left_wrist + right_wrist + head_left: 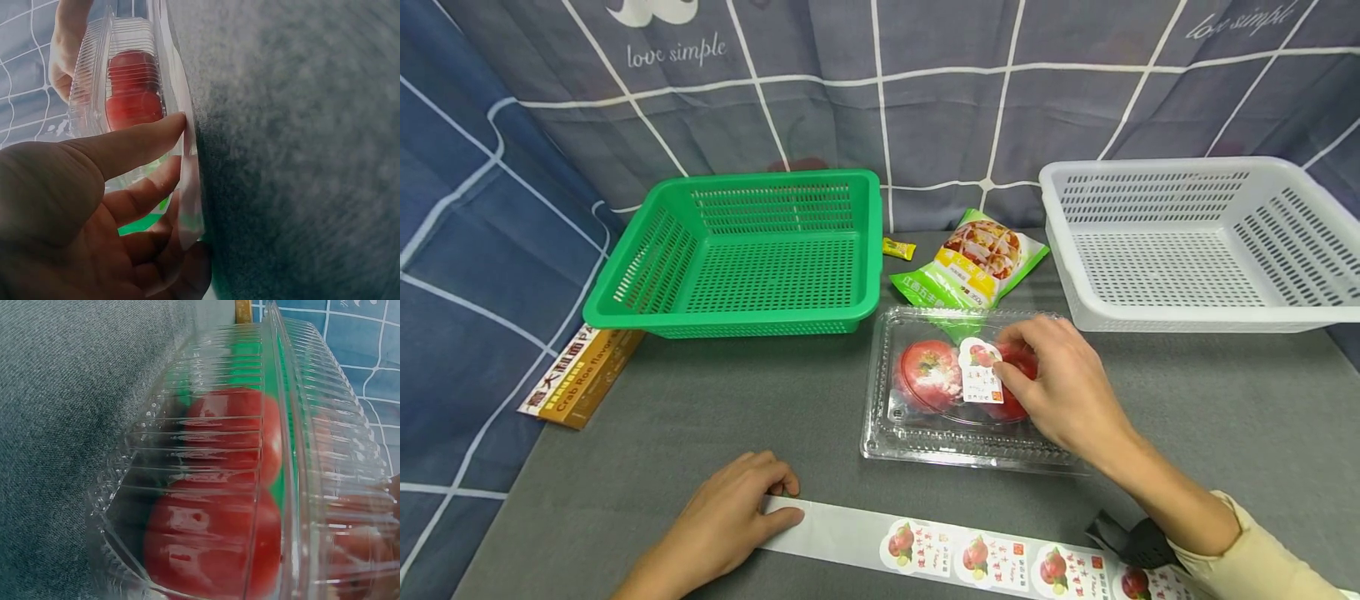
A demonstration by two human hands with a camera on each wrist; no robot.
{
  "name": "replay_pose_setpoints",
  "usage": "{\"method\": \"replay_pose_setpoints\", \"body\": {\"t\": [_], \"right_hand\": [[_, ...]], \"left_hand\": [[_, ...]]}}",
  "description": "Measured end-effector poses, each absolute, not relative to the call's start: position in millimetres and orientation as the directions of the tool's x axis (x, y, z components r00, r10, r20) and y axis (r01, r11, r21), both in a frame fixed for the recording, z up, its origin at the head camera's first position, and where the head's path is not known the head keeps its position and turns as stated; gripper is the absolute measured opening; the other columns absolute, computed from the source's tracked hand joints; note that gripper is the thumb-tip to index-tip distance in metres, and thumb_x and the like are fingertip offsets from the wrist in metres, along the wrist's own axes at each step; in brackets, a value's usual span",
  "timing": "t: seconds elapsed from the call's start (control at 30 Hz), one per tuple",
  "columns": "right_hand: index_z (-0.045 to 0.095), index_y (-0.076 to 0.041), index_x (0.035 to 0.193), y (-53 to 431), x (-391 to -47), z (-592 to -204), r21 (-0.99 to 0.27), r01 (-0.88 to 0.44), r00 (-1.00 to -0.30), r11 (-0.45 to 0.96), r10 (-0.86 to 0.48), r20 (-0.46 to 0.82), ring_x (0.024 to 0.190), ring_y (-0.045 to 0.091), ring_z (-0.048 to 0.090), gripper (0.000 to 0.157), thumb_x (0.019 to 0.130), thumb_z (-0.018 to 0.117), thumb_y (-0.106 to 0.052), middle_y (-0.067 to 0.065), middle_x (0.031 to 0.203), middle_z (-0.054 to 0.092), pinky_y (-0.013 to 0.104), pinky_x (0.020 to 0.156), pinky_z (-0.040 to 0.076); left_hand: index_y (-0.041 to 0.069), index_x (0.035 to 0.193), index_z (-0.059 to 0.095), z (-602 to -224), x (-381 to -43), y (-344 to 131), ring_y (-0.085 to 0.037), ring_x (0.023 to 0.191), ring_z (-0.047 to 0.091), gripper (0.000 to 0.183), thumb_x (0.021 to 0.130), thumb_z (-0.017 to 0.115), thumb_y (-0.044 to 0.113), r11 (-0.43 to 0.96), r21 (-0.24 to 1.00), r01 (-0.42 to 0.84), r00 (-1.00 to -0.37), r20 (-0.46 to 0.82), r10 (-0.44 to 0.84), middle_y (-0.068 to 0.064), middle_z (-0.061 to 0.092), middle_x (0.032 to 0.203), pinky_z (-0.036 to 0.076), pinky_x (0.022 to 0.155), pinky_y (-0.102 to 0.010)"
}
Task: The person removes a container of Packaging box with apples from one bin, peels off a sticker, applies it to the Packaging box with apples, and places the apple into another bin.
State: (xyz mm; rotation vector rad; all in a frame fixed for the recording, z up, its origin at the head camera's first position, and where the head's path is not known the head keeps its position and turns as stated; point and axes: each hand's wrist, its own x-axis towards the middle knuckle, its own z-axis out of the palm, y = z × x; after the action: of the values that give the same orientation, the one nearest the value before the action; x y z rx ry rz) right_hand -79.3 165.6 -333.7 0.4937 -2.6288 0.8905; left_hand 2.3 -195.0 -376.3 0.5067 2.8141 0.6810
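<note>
A clear plastic clamshell box (880, 442) with two round red fruits (928, 375) inside lies shut on the table. My right hand (1063, 387) is over its lid and pinches the right edge of a white fruit-picture sticker (981, 383) between thumb and fingers. The sticker overlaps the lid's middle. At the front, my left hand (737, 512) holds the bare left end of a strip of stickers (842, 523), thumb on top and fingers curled at its edge. In the left wrist view the thumb (150, 140) meets the strip's edge. The right wrist view shows the fruits (212, 544) through the box's ribbed side.
Behind stand a green basket (733, 321) and a white basket (1202, 317). Between them lie a green food bag (973, 258) and a small yellow packet (898, 248). A brown box (583, 379) is partly under the green basket. A checked curtain (940, 108) hangs behind.
</note>
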Motion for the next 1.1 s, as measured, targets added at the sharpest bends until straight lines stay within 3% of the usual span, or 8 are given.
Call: {"method": "replay_pose_setpoints", "body": {"t": [0.33,0.6,0.87,1.0,1.1], "right_hand": [[0.079,-0.012,0.09,169,-80,-338,-0.421,-0.538,-0.824,0.731,-0.351,0.444,0.08,0.02,0.044,0.016,0.079,0.077,-0.001,0.0,0.083,0.057,0.036,0.071,0.035],[0.078,-0.013,0.106,173,-78,-339,-0.35,-0.544,-0.826,0.762,-0.414,0.383,0.095,0.031,0.041,0.024,0.083,0.077,-0.021,0.006,0.097,0.054,0.046,0.082,0.032],[0.075,-0.017,0.116,177,-76,-342,-0.375,-0.514,-0.849,0.771,-0.395,0.352,0.13,0.045,0.028,0.037,0.082,0.078,-0.031,0.022,0.135,0.048,0.068,0.094,0.023],[0.074,-0.016,0.118,181,-75,-343,-0.427,-0.503,-0.859,0.751,-0.377,0.348,0.14,0.045,0.019,0.04,0.081,0.081,-0.03,0.022,0.147,0.042,0.074,0.101,0.015],[0.074,-0.013,0.117,184,-75,-344,-0.482,-0.485,-0.871,0.73,-0.355,0.339,0.142,0.042,0.017,0.042,0.079,0.083,-0.028,0.018,0.15,0.04,0.073,0.101,0.019]], "left_hand": [[0.03,0.082,0.062,-377,3,-196,0.0,0.073,0.043,0.023,0.076,0.085,0.029,0.839,0.469,0.275,-0.922,-0.118,0.368,0.021,0.047,0.077,0.039,0.061,-0.025],[0.033,0.081,0.063,-379,3,-196,-0.001,0.077,0.045,0.022,0.077,0.084,0.029,0.832,0.452,0.321,-0.919,-0.065,0.39,0.022,0.05,0.082,0.041,0.065,-0.028],[0.027,0.091,0.07,-363,-7,-169,-0.005,0.087,0.053,0.017,0.082,0.082,0.02,0.737,0.574,0.356,-0.934,0.195,0.299,0.021,0.056,0.094,0.047,0.072,-0.031],[0.018,0.099,0.073,-355,-25,-144,-0.014,0.105,0.054,0.016,0.084,0.08,0.019,0.661,0.59,0.464,-0.883,0.369,0.291,0.009,0.06,0.113,0.047,0.082,-0.042],[0.013,0.106,0.074,-349,-42,-120,-0.023,0.122,0.047,0.023,0.085,0.078,0.022,0.621,0.563,0.545,-0.833,0.449,0.324,-0.005,0.057,0.13,0.042,0.092,-0.052]]}}
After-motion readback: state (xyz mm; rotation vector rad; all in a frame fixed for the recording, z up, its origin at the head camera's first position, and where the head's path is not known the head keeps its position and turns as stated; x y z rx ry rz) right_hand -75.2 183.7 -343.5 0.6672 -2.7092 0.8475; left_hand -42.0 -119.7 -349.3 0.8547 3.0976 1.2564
